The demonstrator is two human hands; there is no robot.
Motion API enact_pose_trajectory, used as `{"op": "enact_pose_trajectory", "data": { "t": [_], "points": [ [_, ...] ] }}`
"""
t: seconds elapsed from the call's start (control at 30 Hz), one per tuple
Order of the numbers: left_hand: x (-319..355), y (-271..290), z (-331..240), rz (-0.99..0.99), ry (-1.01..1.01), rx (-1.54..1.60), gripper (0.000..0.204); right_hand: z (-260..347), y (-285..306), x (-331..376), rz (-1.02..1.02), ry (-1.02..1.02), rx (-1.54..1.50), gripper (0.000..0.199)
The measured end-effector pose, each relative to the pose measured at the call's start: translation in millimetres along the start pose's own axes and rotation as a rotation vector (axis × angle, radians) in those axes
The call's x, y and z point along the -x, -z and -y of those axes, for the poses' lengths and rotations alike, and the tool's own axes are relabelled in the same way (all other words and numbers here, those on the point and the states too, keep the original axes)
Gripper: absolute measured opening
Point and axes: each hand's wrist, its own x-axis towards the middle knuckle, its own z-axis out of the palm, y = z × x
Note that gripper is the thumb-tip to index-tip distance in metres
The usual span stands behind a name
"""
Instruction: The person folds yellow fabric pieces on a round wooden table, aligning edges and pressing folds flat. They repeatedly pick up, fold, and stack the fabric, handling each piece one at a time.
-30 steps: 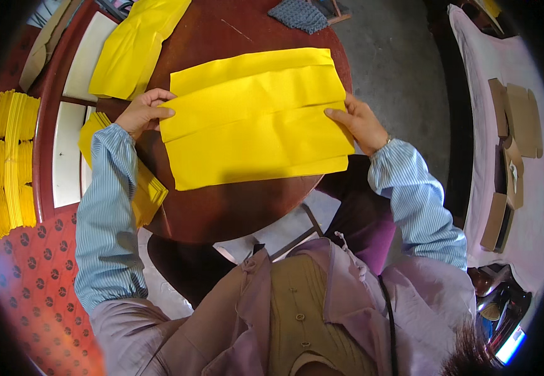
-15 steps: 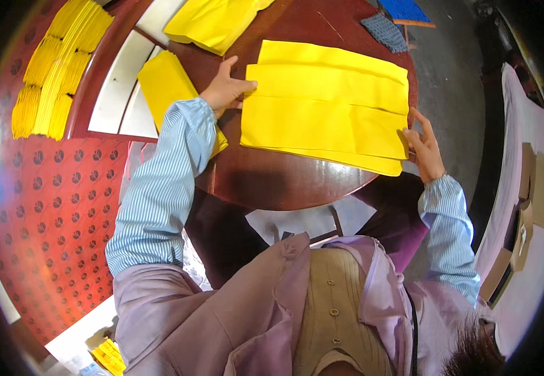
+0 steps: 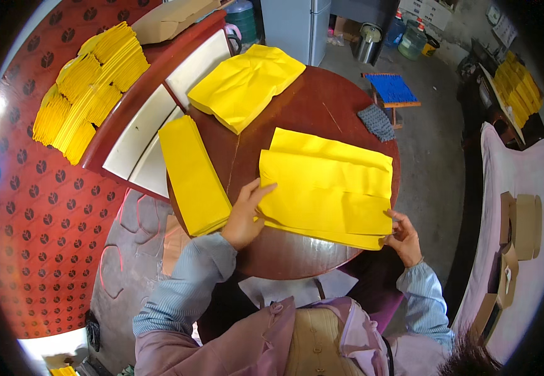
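A layered stack of yellow fabric-like sheets [image 3: 322, 188] lies in front of me on a round dark-red table [image 3: 306, 257]. My left hand [image 3: 245, 216] holds its left edge, thumb on top and the other fingers curled beside and partly under it. At the near right corner, my right hand [image 3: 403, 238] pinches the edge between thumb and fingers. Creases run across the top sheet, and a squarish folded patch shows near its right end. How many layers each hand grips is hidden. Close to my left hand is a long, narrow folded yellow stack [image 3: 192, 175].
A crumpled yellow pile [image 3: 247, 84] lies at the table's far left. Bundled yellow pieces [image 3: 93, 88] rest on a red patterned surface [image 3: 40, 207] beyond a white-panelled wooden edge. A grey-blue cloth [image 3: 376, 122] sits at the far right rim, near a blue-topped stool [image 3: 395, 91].
The view has tilted up, showing more of the room beyond the table. Both hands stay at the sheets' edges. A squarish folded patch now shows at the top sheet's right end.
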Motion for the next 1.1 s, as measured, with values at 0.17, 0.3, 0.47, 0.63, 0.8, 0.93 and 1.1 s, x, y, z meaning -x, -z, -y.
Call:
{"op": "enact_pose_trajectory", "data": {
  "t": [0.17, 0.3, 0.47, 0.63, 0.8, 0.93, 1.1],
  "points": [
    [-7, -9, 13, -0.143, -0.189, -0.093, 0.066, -8, -7, -12, -0.215, 0.184, 0.420, 0.046],
    [-7, -5, 23, -0.232, -0.284, -0.131, 0.050, -5, -5, -12, -0.296, 0.426, 0.763, 0.032],
    [-3, 0, 17, -0.150, -0.177, -0.330, 0.049, -4, -2, -17, -0.297, 0.527, 1.012, 0.037],
    [-15, 8, 12, -0.154, -0.385, -0.568, 0.047, -3, 4, -31, -0.224, 0.765, 1.268, 0.046],
    [-24, 14, 11, 0.033, -0.337, -0.379, 0.040, 3, 15, -41, -0.080, 0.804, 1.260, 0.046],
    [-26, 15, 2, 0.091, -0.208, -0.194, 0.036, 10, 15, -45, -0.027, 0.808, 1.191, 0.043],
    [-32, 26, -4, 0.187, -0.203, -0.165, 0.030, 10, 13, -60, 0.068, 0.819, 1.152, 0.032]
  ]
}}
